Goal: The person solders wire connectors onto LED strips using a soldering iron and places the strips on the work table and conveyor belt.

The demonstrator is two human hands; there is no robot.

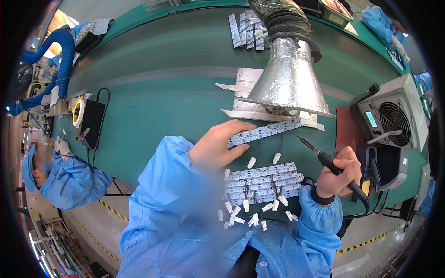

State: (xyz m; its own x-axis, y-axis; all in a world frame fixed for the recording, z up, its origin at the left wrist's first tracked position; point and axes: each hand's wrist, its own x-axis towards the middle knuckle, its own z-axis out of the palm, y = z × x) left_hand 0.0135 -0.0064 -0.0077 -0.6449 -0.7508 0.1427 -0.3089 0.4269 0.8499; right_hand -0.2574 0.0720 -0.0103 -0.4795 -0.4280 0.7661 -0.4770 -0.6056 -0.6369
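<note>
Foil-wrapped fume hood is hung over the green desk, fed by a black ribbed hose. Grey fan unit is set at right. Spare LED strips are laid at far edge. Black box is placed left; blue duct is seen beyond.

Head camera, single fisheye view, looking down.
Close above the green-topped workbench; faces forward over both blue-sleeved forearms; straight edges bend toward the dark circular rim.
</note>
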